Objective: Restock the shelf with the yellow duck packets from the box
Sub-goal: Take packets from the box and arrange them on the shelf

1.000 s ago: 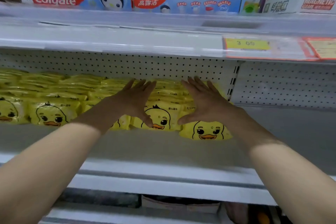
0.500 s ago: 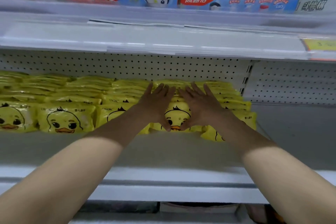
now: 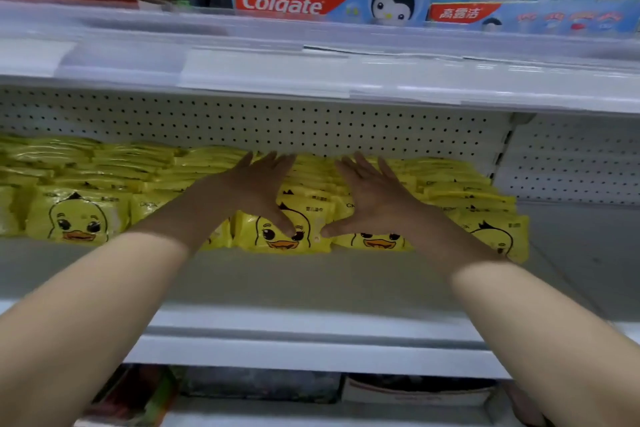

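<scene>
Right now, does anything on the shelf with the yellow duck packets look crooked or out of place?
Only one thing: the rightmost front duck packet sits tilted and juts forward of its row. The left hand and right hand lie flat on the middle stacks; nothing looks torn or spilled.

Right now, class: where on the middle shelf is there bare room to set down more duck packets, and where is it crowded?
Free: the bare shelf right of the rightmost duck packet, back to the pegboard; also the strip between packet fronts and shelf lip. Crowded: left and centre, where stacked duck packets lie under the left hand and right hand.
</scene>
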The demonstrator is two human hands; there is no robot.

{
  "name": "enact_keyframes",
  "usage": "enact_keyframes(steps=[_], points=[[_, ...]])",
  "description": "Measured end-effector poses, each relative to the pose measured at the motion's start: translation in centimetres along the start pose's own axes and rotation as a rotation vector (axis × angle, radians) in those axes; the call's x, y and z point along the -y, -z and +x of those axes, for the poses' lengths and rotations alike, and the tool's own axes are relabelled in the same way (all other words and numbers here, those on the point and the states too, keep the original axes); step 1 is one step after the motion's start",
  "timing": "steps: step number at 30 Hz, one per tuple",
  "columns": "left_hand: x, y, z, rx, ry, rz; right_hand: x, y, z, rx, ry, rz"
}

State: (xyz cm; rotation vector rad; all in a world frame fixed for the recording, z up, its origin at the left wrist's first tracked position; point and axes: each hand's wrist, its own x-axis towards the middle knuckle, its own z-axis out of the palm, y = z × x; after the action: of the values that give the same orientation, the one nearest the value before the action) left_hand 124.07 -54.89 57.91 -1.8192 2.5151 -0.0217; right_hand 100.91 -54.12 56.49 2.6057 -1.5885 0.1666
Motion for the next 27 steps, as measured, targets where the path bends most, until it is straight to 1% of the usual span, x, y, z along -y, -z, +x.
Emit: enact_keyframes(steps=[3,10,17,22,27], points=[[1.1,-1.6,-0.8,0.016,-0.010,0.051,2.4,-0.6,1.2,0.017,0.045,-0.016],[1.6,-3.1,-0.9,-0.096,-0.033,0.167,5.0,-2.8,3.1,0.017,0.070,-0.123],[2.3,-3.5,0.2,-0.129,-0.044,0.180,5.0,-3.6,4.0,-0.068,0.036,-0.128],[2.5,-3.7,0.2,-0.141,-0.055,0.200,5.1,-3.6,3.8,-0.059,0.037,-0.148],[2.7,-3.7,-0.2,-0.118,-0.097,0.158,5.0,-3.4,3.5,-0.019,0.043,-0.148]])
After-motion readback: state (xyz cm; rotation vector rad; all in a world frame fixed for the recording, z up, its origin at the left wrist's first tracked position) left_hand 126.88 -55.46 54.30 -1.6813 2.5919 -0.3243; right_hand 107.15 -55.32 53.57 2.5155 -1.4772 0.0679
